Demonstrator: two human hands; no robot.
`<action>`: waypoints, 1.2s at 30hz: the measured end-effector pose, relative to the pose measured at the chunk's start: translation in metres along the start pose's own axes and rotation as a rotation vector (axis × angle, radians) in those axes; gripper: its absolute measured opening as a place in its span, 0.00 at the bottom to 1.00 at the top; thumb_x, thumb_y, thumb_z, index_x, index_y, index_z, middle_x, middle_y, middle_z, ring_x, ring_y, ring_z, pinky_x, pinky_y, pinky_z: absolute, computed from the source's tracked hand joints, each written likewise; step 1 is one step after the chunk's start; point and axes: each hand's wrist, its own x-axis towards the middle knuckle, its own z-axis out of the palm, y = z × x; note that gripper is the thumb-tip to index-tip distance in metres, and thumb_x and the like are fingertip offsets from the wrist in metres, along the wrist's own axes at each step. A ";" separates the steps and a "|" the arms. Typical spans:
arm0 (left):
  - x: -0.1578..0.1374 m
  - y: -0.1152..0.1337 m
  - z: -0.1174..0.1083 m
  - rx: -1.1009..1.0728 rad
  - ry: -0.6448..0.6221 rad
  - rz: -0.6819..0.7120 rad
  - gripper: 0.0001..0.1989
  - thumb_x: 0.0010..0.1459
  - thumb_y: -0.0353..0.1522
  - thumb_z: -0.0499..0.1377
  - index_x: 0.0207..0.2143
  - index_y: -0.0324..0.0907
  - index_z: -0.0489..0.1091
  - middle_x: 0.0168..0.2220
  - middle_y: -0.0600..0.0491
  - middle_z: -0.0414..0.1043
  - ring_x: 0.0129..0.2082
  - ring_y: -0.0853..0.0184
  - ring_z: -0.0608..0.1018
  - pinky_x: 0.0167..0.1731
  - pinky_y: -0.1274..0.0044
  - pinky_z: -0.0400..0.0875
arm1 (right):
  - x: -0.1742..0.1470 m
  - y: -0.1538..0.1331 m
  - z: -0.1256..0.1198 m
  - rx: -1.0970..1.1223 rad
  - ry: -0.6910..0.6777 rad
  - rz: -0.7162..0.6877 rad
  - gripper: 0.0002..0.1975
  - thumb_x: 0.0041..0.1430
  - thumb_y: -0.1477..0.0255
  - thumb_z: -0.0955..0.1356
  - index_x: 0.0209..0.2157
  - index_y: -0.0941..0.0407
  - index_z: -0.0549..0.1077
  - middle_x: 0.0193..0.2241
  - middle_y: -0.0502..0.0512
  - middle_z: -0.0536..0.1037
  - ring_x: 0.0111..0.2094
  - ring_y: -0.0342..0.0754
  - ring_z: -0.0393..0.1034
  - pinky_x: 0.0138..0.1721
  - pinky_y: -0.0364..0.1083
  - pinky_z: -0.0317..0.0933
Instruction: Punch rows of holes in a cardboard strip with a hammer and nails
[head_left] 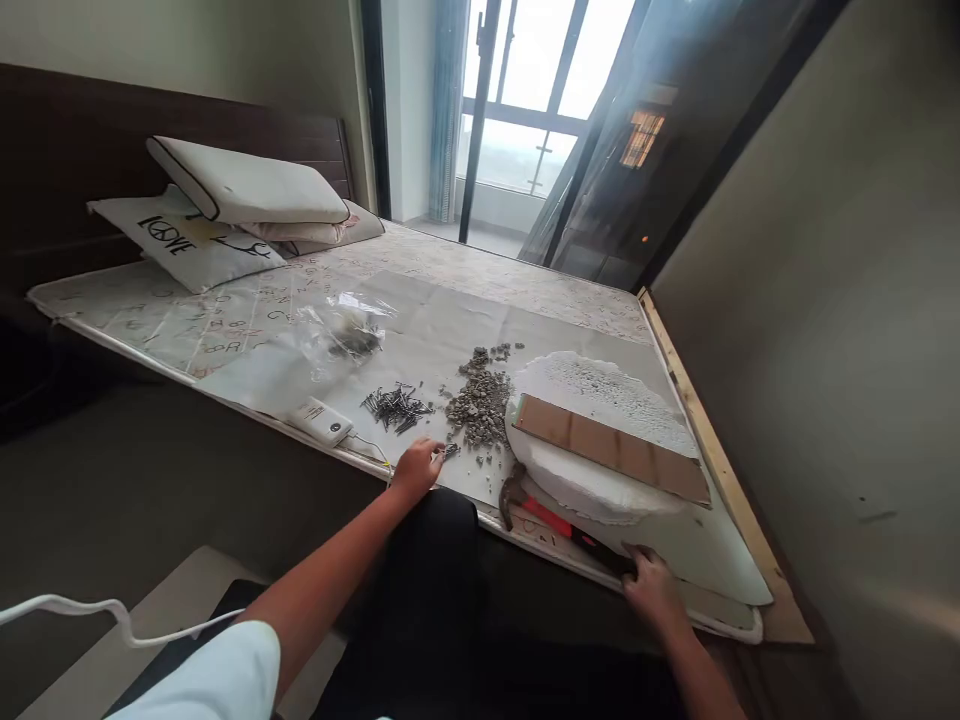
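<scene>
My right hand (654,588) is closed round the handle end of a claw hammer (551,515), which has a red and black grip. Its rusty head rests near the front edge of the mattress. My left hand (416,470) has its fingers closed at a small cluster of dark nails (451,452), low over the grey sheet; how many it holds is hidden. Beyond that hand lies a loose pile of nails (397,407). To its right spreads a heap of grey gravel-like bits (480,400). A brown board strip (611,448) lies on white foam pieces (570,485).
A white power strip (326,422) with a cord sits near the front edge of the mattress. Behind it is a clear plastic bag (349,335) with dark contents. Pillows (255,185) lie at the far left. A wooden rail (697,430) runs along the right side.
</scene>
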 end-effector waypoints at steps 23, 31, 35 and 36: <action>0.113 -0.032 0.025 0.562 -0.355 0.184 0.09 0.54 0.28 0.50 0.28 0.41 0.69 0.34 0.46 0.74 0.34 0.61 0.76 0.30 0.77 0.62 | 0.025 -0.035 -0.077 -0.305 -0.231 -0.161 0.17 0.46 0.79 0.66 0.42 0.59 0.71 0.36 0.63 0.78 0.39 0.57 0.73 0.36 0.47 0.60; 0.158 0.042 -0.004 0.068 -0.062 0.166 0.10 0.49 0.34 0.52 0.31 0.42 0.72 0.27 0.52 0.76 0.29 0.64 0.77 0.29 0.78 0.65 | 0.023 -0.060 -0.073 -0.298 -0.243 -0.181 0.20 0.45 0.82 0.66 0.44 0.62 0.70 0.36 0.66 0.78 0.39 0.59 0.74 0.36 0.48 0.62; 0.170 0.100 0.015 -0.396 -0.084 0.093 0.14 0.49 0.41 0.53 0.27 0.40 0.71 0.23 0.53 0.75 0.22 0.67 0.76 0.23 0.79 0.66 | 0.017 -0.070 -0.072 -0.288 -0.233 -0.191 0.19 0.46 0.84 0.64 0.42 0.61 0.71 0.36 0.65 0.78 0.38 0.56 0.74 0.35 0.46 0.62; 0.171 0.110 0.021 -0.458 -0.087 0.088 0.15 0.49 0.42 0.54 0.26 0.40 0.71 0.21 0.53 0.74 0.20 0.68 0.74 0.21 0.79 0.66 | 0.013 -0.070 -0.073 -0.279 -0.223 -0.174 0.18 0.46 0.84 0.64 0.41 0.61 0.71 0.36 0.65 0.78 0.37 0.57 0.74 0.34 0.46 0.62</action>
